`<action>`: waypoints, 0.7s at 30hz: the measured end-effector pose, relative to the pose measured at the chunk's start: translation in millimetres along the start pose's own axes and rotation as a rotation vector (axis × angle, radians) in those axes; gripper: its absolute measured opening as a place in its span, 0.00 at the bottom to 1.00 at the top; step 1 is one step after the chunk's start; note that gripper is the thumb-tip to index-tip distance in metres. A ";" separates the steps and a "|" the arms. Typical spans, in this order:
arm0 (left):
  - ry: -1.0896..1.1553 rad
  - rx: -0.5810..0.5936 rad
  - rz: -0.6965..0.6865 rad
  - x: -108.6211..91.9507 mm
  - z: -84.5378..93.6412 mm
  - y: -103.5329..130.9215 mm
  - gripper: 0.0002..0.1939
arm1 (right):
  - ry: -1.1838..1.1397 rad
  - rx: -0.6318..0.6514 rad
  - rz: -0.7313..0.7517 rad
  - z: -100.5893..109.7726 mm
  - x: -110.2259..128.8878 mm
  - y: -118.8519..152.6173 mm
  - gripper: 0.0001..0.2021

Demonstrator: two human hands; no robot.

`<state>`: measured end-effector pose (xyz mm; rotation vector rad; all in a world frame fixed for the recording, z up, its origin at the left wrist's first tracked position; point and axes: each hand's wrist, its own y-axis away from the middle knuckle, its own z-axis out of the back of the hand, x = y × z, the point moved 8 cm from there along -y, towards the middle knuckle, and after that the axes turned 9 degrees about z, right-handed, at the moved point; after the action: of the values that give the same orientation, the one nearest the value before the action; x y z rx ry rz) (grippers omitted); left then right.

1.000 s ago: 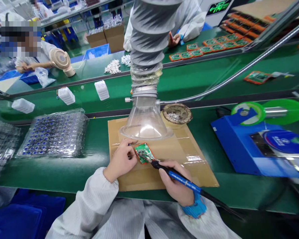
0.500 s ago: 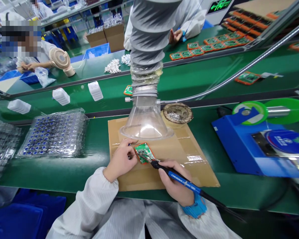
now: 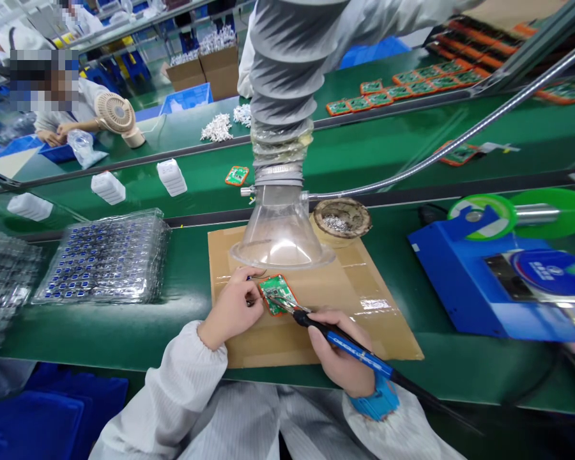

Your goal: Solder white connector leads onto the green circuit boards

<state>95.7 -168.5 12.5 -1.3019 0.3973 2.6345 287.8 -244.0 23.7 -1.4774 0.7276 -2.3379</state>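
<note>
Green board point(image 3: 283, 300), orange-rimmed (dark chip point(image 3: 271, 293) aboard); right hand point(image 3: 342, 358) grip clamped on iron point(image 3: 359, 353); left hand point(image 3: 230, 311) grip unclear.

"What's on the near bench point(image 3: 124, 332)?"

"It's green, with cardboard point(image 3: 354, 281) flat in the middle. Left of that sits a stack of clear trays point(image 3: 105, 255), and more trays, blurred, at the far left."

"And to the right?"

"A blue machine point(image 3: 436, 275). The bowl point(image 3: 342, 218) is by the cardboard's back corner; I can't tell if it's on it."

"Behind that?"

"A green belt point(image 3: 206, 179): three white blocks point(image 3: 171, 177) on the left, orange-edged boards point(image 3: 237, 176) farther right, well apart."

"And the far bench point(image 3: 165, 131)?"

"Green too. A fan point(image 3: 117, 115) stands there, then two white heaps point(image 3: 216, 129), then rows of boards on the right."
</note>
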 end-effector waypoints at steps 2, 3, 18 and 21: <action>0.003 0.005 0.003 0.1 -0.3 0.1 0.12 | -0.011 -0.015 -0.001 1.9 -0.5 0.7 0.03; 0.004 0.005 0.002 -0.1 -0.2 0.2 0.12 | -0.013 -0.017 -0.003 2.4 -0.7 1.0 0.03; -0.004 0.000 0.000 -1.2 0.6 0.1 0.11 | -0.007 -0.001 -0.001 0.7 0.4 -1.0 0.02; -0.002 0.000 0.000 -1.3 0.5 -0.1 0.12 | -0.012 0.012 0.001 -0.9 1.9 -2.6 0.02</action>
<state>96.1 -168.3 13.8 -1.2995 0.3979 2.6356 286.2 -242.5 26.3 -1.4840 0.7097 -2.3262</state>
